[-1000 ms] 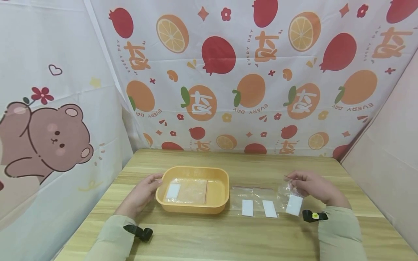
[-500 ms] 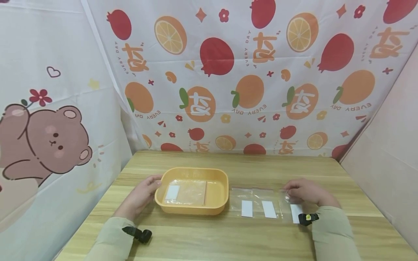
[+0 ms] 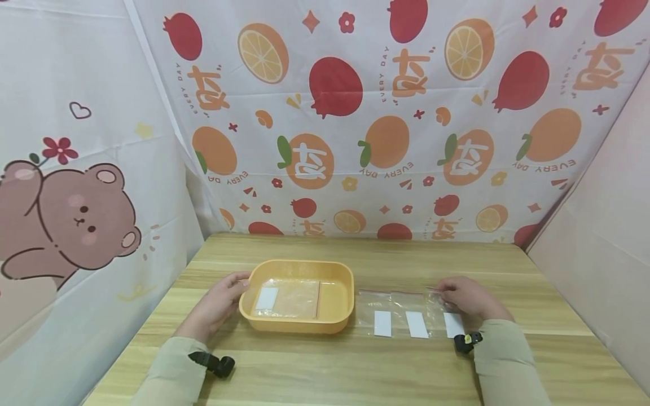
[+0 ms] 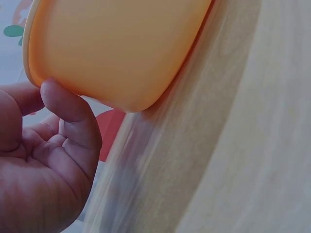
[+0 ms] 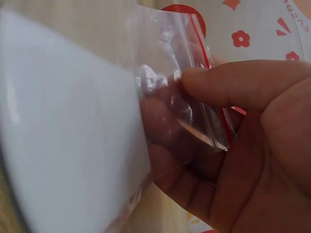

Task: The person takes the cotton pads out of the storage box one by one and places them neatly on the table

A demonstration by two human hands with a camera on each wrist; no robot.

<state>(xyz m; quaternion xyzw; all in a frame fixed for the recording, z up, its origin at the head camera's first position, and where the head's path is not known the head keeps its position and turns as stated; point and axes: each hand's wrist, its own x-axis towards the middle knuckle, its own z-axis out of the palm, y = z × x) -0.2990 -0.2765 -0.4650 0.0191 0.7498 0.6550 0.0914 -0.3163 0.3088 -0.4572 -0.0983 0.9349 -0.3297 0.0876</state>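
Observation:
In the head view, my left hand [image 3: 218, 301] holds the left end of a yellow plastic tray [image 3: 297, 326]; the left wrist view has a fingertip on its rim. Inside the tray lies a clear zip bag [image 3: 299, 296] with a white label. My right hand [image 3: 469, 296] pinches another zip bag [image 5: 167, 58] near its red seal strip, thumb on one side and fingers seen through the plastic. A white rectangle [image 5: 73, 126] fills the lower part of that bag. It hangs low at the right end of a row, beside the middle bag [image 3: 417, 325] and the left bag [image 3: 383, 323].
The wooden table [image 3: 325, 372] extends in front of and behind the tray. A fruit-print cloth [image 3: 355, 141] rises at its back edge, a bear-print cloth [image 3: 86, 214] stands on the left and a pale sheet [image 3: 604, 225] on the right.
My right hand has lowered its zip bag and shifted left, bringing it beside the two bags on the table. My left hand stays at the tray.

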